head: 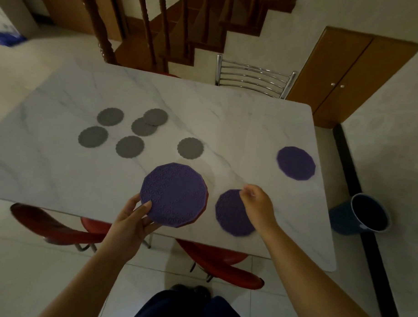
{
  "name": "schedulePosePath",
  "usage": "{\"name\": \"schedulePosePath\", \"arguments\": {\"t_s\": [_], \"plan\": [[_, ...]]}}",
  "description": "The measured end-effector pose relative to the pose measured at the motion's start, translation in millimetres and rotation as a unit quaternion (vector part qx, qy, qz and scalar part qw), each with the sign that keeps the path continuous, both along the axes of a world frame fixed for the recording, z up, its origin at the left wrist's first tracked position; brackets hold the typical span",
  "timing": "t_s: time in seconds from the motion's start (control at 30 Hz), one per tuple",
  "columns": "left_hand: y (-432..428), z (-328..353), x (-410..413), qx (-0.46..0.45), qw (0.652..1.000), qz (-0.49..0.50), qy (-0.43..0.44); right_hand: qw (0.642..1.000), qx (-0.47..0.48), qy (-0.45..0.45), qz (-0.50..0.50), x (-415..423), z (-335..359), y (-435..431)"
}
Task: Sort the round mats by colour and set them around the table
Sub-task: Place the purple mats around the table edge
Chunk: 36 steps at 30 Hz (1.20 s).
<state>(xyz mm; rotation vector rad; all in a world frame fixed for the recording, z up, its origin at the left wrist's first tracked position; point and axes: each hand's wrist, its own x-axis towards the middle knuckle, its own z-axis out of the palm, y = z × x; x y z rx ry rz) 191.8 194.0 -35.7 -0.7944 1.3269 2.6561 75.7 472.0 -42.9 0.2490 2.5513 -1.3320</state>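
Left hand [130, 217] grips tilted stack [173, 195]; right hand [256, 202] pinches flat purple mat [232, 216].

Single view, head-worn, wide-angle. Looks forward and steeply down across desk [228, 116] from its near long edge. Desk fills middle of frame; right corners in view, left end cut by frame edge. Forearms [317, 280] enter from bottom, close to lens; left hand [127, 217], gripping purple mat stack [173, 195], and right hand [256, 202], motion-blurred, sit low centre. Far side: chair back [253, 77], staircase [160, 26]. Bottom edge: floor [22, 258], person's own legs [186, 309]. Straight lines bow toward frame edges.
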Motion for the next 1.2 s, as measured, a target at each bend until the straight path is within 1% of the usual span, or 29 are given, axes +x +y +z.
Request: {"name": "schedulePosePath", "arguments": {"t_s": [0.07,0.13,0.17,0.23,0.33,0.4,0.47,0.53,0.63,0.7,0.77,0.8,0.9,0.97,1.03,1.13,1.2], "plan": [[-0.9,3.5,-0.4,-0.003,1.000,-0.002,0.007,0.993,-0.103,-0.003,0.053,2.7,22.8,-29.6],[-5.1,6.5,-1.0,-0.001,1.000,0.000,0.010,0.981,-0.161,-0.018,0.108,10.1,37.7,-58.7],[-8.9,7.0,-1.4,0.002,1.000,0.003,0.011,0.977,-0.162,-0.022,0.135,13.8,42.2,-72.1],[-20.6,6.4,-3.0,0.007,1.000,0.009,0.013,0.977,-0.124,-0.008,0.174,17.3,47.8,-96.1],[-45.6,2.5,-6.0,0.015,1.000,0.008,0.014,0.981,-0.056,0.026,0.183,15.5,49.2,-125.9],[-65.8,-1.6,-8.5,0.018,1.000,0.000,0.009,0.983,-0.031,0.046,0.178,14.4,49.1,-146.3],[-91.2,-5.8,-12.9,0.016,1.000,-0.010,0.005,0.984,-0.049,0.068,0.155,14.6,48.5,-170.6],[-122.3,-9.5,-18.5,0.008,1.000,-0.029,0.008,0.989,-0.063,0.077,0.109,14.8,46.9,-199.5],[-174.3,-12.0,-29.2,-0.023,0.997,-0.071,0.014,0.993,-0.058,0.095,0.041,14.9,43.1,-245.1],[-207.4,-12.3,-33.8,-0.041,0.994,-0.095,0.017,0.995,-0.052,0.086,0.003,16.6,42.1,-275.1],[-238.8,-10.9,-34.3,-0.039,0.994,-0.106,0.010,0.996,-0.055,0.071,-0.022,19.5,42.3,-302.0],[-254.0,-10.0,-33.8,-0.035,0.994,-0.108,0.007,0.995,-0.074,0.059,-0.032,21.1,42.8,-313.8],[-295.7,-10.4,-29.3,-0.036,0.993,-0.111,0.005,0.981,-0.186,0.001,-0.060,26.0,45.9,-344.7],[-317.5,-12.3,-26.0,-0.032,0.994,-0.106,0.002,0.968,-0.236,-0.029,-0.077,28.9,46.8,-360.1],[-335.4,-14.5,-25.3,-0.033,0.995,-0.091,0.001,0.963,-0.246,-0.038,-0.099,29.3,47.4,-370.1],[-360.6,-15.6,-25.8,-0.036,0.999,-0.038,-0.007,0.953,-0.260,-0.049,-0.144,26.2,50.2,-372.2],[-377.8,-16.0,-24.8,-0.039,0.999,0.006,-0.018,0.940,-0.282,-0.070,-0.180,24.3,50.1,-367.1]]}}
